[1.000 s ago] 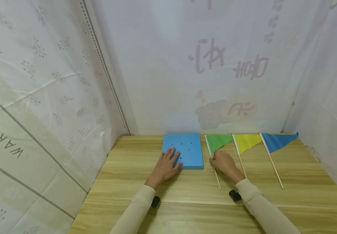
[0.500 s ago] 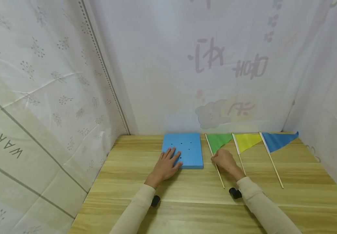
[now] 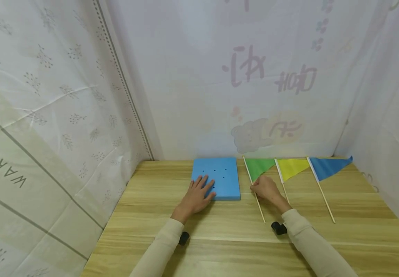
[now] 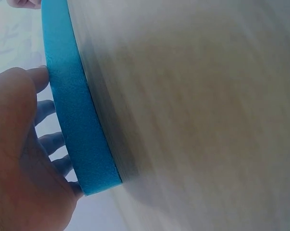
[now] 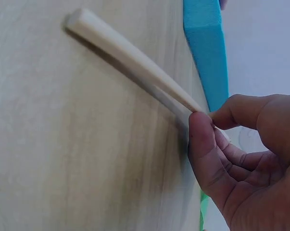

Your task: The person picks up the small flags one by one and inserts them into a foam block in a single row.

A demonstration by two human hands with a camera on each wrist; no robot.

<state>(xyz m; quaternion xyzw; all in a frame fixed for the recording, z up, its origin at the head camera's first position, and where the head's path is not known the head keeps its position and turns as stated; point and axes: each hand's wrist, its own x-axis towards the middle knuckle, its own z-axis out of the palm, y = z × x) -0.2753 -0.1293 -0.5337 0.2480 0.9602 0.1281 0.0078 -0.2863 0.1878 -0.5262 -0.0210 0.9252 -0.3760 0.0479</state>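
While the left hand (image 3: pixel 196 195) rests on the block (image 3: pixel 228 181), the right hand (image 3: pixel 267 188) pinches the stick (image 3: pixel 260 209) of the green flag (image 3: pixel 258 167)

Printed cloth (image 3: pixel 185 96) hangs behind the bench (image 3: pixel 227 246) and at both sides of it. The block, blue and square-topped, lies flat near the bench's back edge, just left of the flags; presumably set there so both hands can reach it.

Flags: three in a row to the right of the block, in order the green flag, the yellow flag (image 3: pixel 292 169) and the blue flag (image 3: pixel 329 168). Each has its cloth part toward the back and its bare wood toward the person, a layout that likely puts the part to be gripped nearest. The right forearm hides the lower part of the yellow flag.

Left hand: fingers spread wide and nearly straight, palm down over the block's near left part, gripping nothing. Flat contact reads as steadying.

Right hand: narrow pinch, thumb and fingertips on the stick just below the green cloth. A grip there probably leaves the cloth uncreased. The right wrist view shows the stick standing off its shadow near the fingers, so it seems slightly raised; whether its near end touches the bench, cannot tell.

Holes (image 3: pixel 225 169): five small dark ones show in the block's top; cannot tell whether the left hand covers more.
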